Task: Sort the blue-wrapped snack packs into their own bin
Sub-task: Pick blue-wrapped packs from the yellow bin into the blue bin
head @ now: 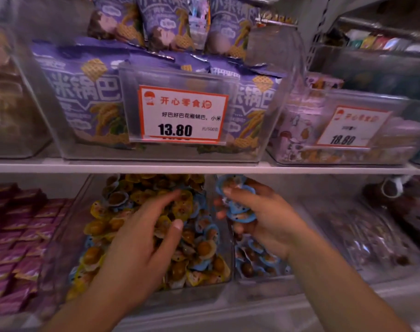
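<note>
**A:** Where are your hands?

**B:** Both are in the lower shelf. Your left hand lies on the heap in the mixed bin, fingers spread and relaxed, gripping nothing. Thumb and fingertips rest on the yellow packs near the top of the pile.

**A:** And your right?

**B:** Your right hand is curled round a bunch of blue packs. You hold them above the blue bin, just right of the clear wall between the two bins. One pack pokes out above your fingers, others below your thumb.

**A:** Where are the rest of the blue ones?

**B:** Some lie in the blue bin under your right wrist. More sit in the mixed bin among the yellow ones, mostly along its right side and front, such as one near the front right.

**A:** What's around you?

**B:** To your left lies a stack of purple sachets. To your right is a bin of dark wrapped snacks, too blurred to make out. On the shelf above stands a clear bin of purple bags with a price tag reading 13.80, and beside it another bin with a tag reading 18.80.
</note>
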